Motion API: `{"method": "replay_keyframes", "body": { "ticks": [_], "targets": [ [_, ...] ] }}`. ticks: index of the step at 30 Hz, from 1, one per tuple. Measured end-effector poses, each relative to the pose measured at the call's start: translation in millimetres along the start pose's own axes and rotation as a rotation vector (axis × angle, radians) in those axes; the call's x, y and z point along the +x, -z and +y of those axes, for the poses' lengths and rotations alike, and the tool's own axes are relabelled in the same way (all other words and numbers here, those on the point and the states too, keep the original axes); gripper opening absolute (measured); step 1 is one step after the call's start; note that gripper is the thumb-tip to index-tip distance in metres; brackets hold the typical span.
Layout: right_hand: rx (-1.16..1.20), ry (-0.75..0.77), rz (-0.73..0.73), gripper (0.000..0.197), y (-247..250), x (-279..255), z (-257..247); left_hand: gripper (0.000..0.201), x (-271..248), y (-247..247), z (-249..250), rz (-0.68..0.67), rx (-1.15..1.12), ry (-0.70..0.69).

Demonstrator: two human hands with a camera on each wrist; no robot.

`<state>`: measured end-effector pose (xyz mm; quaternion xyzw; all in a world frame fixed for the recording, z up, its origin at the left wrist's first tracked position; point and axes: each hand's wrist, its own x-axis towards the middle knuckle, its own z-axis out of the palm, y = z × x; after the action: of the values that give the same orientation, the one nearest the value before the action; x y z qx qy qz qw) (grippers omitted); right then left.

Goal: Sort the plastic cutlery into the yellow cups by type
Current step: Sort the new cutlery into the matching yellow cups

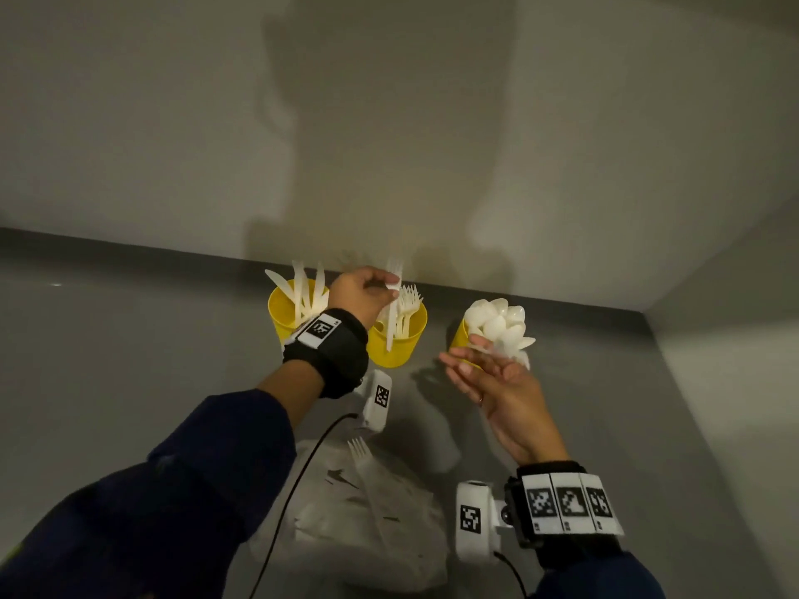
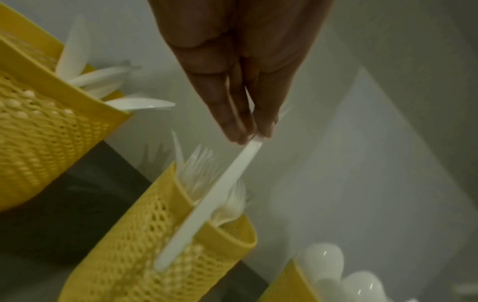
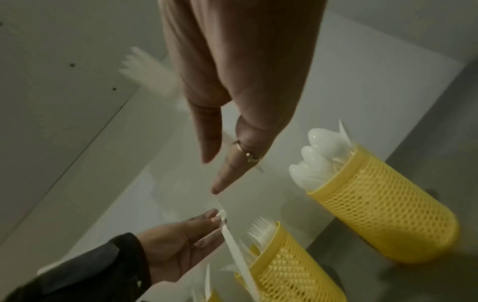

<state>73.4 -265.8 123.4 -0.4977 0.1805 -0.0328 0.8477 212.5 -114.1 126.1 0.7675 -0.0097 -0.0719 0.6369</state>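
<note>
Three yellow mesh cups stand along the wall. The left cup [image 1: 281, 315] holds knives, the middle cup [image 1: 402, 350] holds forks, and the right cup [image 1: 459, 339] holds spoons. My left hand [image 1: 391, 283] pinches a white fork [image 2: 214, 196] near its head, with the handle hanging down over the middle cup [image 2: 145, 245]. My right hand [image 1: 465, 361] hovers palm-up beside the spoon cup [image 3: 383, 208] with straight fingers. A blurred second fork [image 3: 145, 67] sticks out behind the right hand, apparently held under the thumb; the grip itself is hidden.
A crumpled white plastic bag [image 1: 380, 520] lies on the grey table [image 1: 129, 339] near me, and a fork [image 1: 358, 449] pokes out of it. The cups sit in a corner against the back wall [image 1: 389, 123], with a side wall [image 1: 735, 361] at the right.
</note>
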Motion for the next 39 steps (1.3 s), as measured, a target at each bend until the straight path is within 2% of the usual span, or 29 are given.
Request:
{"method": "replay_keyframes", "body": {
  "ticks": [1, 4, 7, 11, 14, 16, 18, 19, 22, 25, 28, 30, 32, 36, 39],
  "targets": [
    [-0.043, 0.025, 0.02, 0.036, -0.1, 5.1, -1.1, 0.017, 1.3, -2.6, -4.6, -0.015, 0.079, -0.006],
    [-0.176, 0.082, 0.07, 0.011, -9.3, 24.7, -6.8, 0.02, -1.1, 0.0, -10.7, -0.011, 0.176, -0.015],
    [-0.384, 0.118, 0.104, 0.021, -20.7, 50.1, -6.9, 0.022, -7.5, 11.2, -7.5, -0.025, 0.142, -0.029],
    [-0.715, 0.196, 0.146, 0.022, -31.7, 83.4, 2.5, 0.009, -17.1, 22.0, -7.0, -0.024, 0.212, -0.025],
    [-0.866, 0.268, 0.134, 0.01, -38.4, 102.0, 12.1, 0.018, -26.1, 25.3, -15.9, -0.155, 0.323, 0.066],
    [-1.011, 0.308, 0.1, 0.008, -42.7, 110.2, 18.5, 0.017, -30.7, 25.7, -25.5, -0.266, 0.456, 0.119],
    [-1.172, 0.279, 0.053, 0.006, -44.8, 114.7, 23.9, 0.008, -34.8, 24.4, -35.9, -0.36, 0.614, 0.172],
    [-1.222, 0.248, 0.05, 0.009, -44.6, 115.9, 26.0, 0.011, -36.0, 23.0, -40.1, -0.415, 0.695, 0.196],
    [-1.196, 0.213, 0.111, 0.027, -40.5, 117.1, 28.6, 0.034, -35.8, 16.0, -54.9, -0.535, 0.882, 0.247],
    [-1.115, 0.256, 0.14, 0.026, -32.2, 107.2, 27.6, 0.049, -30.8, 3.8, -65.5, -0.571, 0.943, 0.304],
    [-1.078, 0.302, 0.155, 0.022, -19.7, 88.0, 27.1, 0.043, -24.3, -6.0, -73.6, -0.619, 1.004, 0.338],
    [-1.062, 0.304, 0.176, 0.02, -8.0, 75.4, 28.5, 0.036, -3.7, -13.2, -108.4, -0.632, 1.086, 0.313],
    [-1.059, 0.303, 0.177, 0.017, 4.4, 61.3, 30.1, 0.041, 13.1, -20.5, -138.6, -0.624, 1.176, 0.315],
    [-1.081, 0.288, 0.225, 0.011, 31.4, 24.4, 35.0, 0.056, -35.9, -6.7, -83.8, -0.574, 1.298, 0.194],
    [-1.12, 0.266, 0.24, 0.01, 55.2, -18.2, 38.3, 0.063, -51.1, -1.9, -80.3, -0.497, 1.282, 0.165]
  ]
}}
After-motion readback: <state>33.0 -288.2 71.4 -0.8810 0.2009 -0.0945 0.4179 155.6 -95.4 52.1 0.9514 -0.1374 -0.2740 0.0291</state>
